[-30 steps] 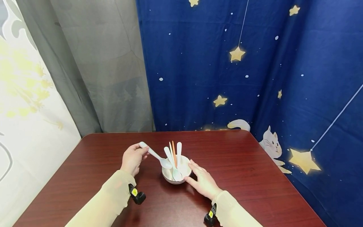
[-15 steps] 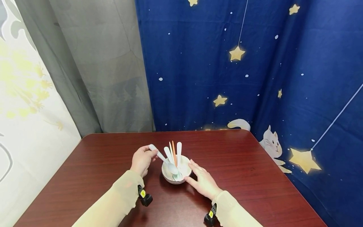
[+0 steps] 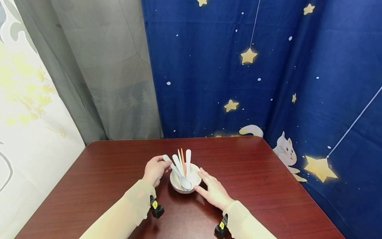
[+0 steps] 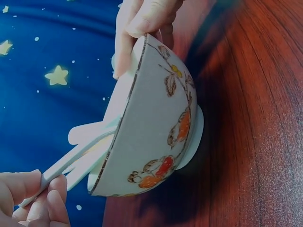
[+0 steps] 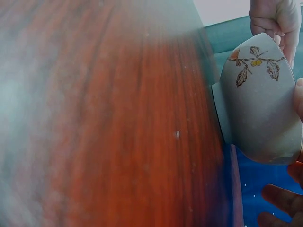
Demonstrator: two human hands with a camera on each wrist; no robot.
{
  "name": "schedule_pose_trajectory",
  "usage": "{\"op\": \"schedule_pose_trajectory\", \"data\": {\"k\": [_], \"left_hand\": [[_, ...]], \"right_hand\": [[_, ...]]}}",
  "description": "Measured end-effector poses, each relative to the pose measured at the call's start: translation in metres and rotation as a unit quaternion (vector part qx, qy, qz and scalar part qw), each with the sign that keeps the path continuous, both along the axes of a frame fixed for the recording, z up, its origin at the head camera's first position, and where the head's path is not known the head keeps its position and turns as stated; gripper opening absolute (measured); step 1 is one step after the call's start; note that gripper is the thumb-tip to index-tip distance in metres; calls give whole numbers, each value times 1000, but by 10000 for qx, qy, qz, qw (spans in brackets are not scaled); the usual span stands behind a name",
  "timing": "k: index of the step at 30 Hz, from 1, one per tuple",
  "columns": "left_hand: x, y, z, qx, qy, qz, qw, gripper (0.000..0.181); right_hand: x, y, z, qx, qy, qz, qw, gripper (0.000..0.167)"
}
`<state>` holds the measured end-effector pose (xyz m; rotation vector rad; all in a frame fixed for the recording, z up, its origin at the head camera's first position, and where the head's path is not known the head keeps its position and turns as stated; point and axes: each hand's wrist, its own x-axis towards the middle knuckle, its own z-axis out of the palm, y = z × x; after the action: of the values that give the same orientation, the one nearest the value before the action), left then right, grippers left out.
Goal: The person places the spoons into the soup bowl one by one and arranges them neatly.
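Observation:
In the head view my left hand (image 3: pixel 155 171) pinches the handle of a pale spoon (image 3: pixel 185 183), whose scoop end lies inside a small bowl (image 3: pixel 182 191). The bowl stands upright on the table; in the left wrist view its white wall (image 4: pixel 147 127) shows painted branches and orange fruit. Other utensils lean in it: a white handle (image 3: pixel 188 158), another pale handle (image 3: pixel 176 161), an orange stick-like handle (image 3: pixel 182 158) and a thin pale one. My right hand (image 3: pixel 215 191) touches the bowl's right side, thumb and fingers spread and fairly straight.
The red-brown wooden table (image 3: pixel 256 186) spreads around the bowl and has rounded far corners. Behind it hang a grey curtain (image 3: pixel 119 83) and a blue star-patterned curtain (image 3: pixel 203 66). Black cameras (image 3: pixel 157 211) are strapped to both wrists.
My left hand has moved right, toward the bowl, and the spoon's scoop has come down deeper inside it among the other utensils. The right hand has stayed at the bowl's side.

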<state>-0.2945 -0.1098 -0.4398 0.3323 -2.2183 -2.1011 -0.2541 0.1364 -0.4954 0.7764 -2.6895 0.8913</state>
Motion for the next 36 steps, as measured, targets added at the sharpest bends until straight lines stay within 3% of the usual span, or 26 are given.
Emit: {"op": "schedule_pose_trajectory", "data": {"k": [25,36], "left_hand": [[-17,2,-18,-278,-50,5,9996,42],[-24,4,-21,-466,-120,-25,9988,48]], "right_hand": [[-3,0,-2,101,134,-25,9999,68],[-3,1,-1,147,-78,-11,9999,70]]}}
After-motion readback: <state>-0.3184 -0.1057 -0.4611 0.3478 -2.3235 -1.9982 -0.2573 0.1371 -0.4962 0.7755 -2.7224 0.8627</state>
